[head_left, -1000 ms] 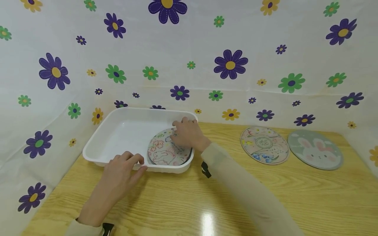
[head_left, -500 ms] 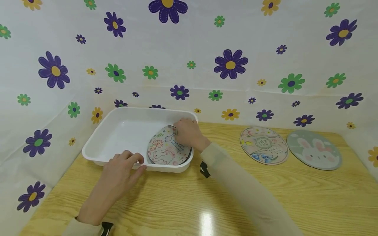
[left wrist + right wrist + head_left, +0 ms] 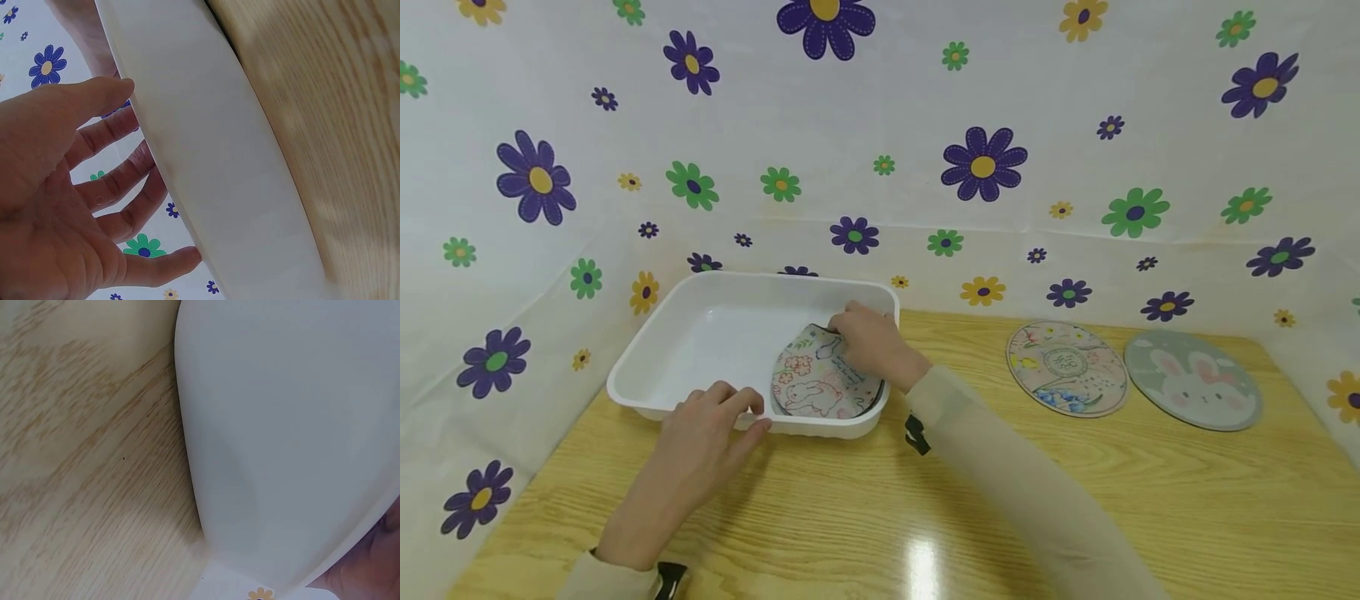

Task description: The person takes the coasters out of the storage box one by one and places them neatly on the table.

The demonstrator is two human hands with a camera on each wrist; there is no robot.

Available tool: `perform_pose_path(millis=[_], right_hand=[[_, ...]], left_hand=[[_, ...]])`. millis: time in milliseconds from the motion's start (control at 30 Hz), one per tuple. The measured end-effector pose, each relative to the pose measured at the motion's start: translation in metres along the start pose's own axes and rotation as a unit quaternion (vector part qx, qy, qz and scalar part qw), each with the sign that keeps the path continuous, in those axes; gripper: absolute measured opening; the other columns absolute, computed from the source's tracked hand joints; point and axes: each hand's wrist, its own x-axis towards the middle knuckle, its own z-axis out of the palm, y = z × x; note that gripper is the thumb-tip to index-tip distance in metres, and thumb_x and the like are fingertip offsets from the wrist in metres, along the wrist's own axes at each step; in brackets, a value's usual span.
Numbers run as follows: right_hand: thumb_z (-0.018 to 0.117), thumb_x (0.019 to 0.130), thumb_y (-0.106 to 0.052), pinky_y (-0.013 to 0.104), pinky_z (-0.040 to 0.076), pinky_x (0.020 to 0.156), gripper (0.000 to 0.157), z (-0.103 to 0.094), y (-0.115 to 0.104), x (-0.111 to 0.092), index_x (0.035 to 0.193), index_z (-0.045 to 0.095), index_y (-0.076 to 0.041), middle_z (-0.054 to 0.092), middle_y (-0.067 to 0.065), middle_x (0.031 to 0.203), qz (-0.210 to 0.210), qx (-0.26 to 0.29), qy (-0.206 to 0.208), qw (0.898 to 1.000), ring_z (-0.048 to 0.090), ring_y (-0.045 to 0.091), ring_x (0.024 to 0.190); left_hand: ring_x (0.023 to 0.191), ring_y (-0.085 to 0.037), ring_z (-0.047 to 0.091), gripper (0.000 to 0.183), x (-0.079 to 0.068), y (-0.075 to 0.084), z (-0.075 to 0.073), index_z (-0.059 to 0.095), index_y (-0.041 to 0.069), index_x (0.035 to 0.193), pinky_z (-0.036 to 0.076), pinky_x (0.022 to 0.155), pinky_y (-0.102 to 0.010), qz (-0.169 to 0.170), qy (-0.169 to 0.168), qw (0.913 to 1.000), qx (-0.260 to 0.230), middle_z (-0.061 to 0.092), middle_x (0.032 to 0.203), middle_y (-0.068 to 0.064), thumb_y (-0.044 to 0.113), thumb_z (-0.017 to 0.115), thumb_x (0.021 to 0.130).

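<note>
On the table's left side (image 3: 820, 533): a white tub (image 3: 700, 350).
Inside the tub: a round bunny mat (image 3: 816, 383), at the right end, its far edge bent.
Right hand (image 3: 872, 342): pinching that bent edge.
Left hand (image 3: 707, 425): fingers curled over the tub's near rim.
Off to the right: a pink flower mat (image 3: 1066, 367) just beside a green mat (image 3: 1193, 379).

rabbit-print mat (image 3: 816, 379), bent, in white tray (image 3: 718, 346)
</note>
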Motion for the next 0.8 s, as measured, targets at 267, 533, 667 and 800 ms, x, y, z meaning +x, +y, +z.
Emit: perform_pose_path(millis=[267,533,667,800], right_hand=[[0.062,0.095,0.001,0.032,0.056,0.092,0.041,-0.004,-0.005,-0.002,0.134,0.067,-0.010,0.066,0.009,0.120,-0.026,0.000,-0.002,1.000,0.060,0.019,0.104],[0.057,0.093,0.008,0.035,0.046,0.114,0.045,-0.005,-0.012,-0.002,0.135,0.066,-0.007,0.068,0.008,0.137,-0.033,0.028,-0.005,0.999,0.062,0.023,0.132],[0.056,0.096,0.006,0.035,0.047,0.113,0.044,-0.006,-0.016,-0.004,0.136,0.065,-0.009,0.067,0.008,0.138,-0.021,0.025,-0.015,0.999,0.062,0.023,0.132],[0.058,0.096,0.005,0.035,0.052,0.107,0.043,-0.009,-0.020,-0.006,0.134,0.067,-0.012,0.070,0.006,0.134,-0.021,0.014,-0.011,1.000,0.066,0.020,0.125]], left_hand=[[0.081,-0.031,0.063,0.013,0.000,-0.001,-0.001,0.070,0.017,0.097,0.052,0.064,-0.044,0.003,0.000,1.0000,0.001,0.070,0.099,-0.012,0.026,0.078,0.091],[0.083,-0.033,0.063,0.013,0.000,0.000,-0.001,0.070,0.017,0.097,0.052,0.064,-0.046,0.004,-0.001,1.0000,0.001,0.070,0.098,-0.011,0.027,0.077,0.092],[0.083,-0.033,0.064,0.013,0.000,0.000,-0.002,0.070,0.017,0.097,0.052,0.064,-0.046,0.003,-0.003,1.0000,0.001,0.070,0.098,-0.011,0.027,0.077,0.092],[0.082,-0.032,0.064,0.013,0.000,0.000,-0.002,0.070,0.017,0.096,0.052,0.063,-0.046,0.004,-0.001,1.0000,-0.001,0.070,0.099,-0.011,0.026,0.078,0.091]])
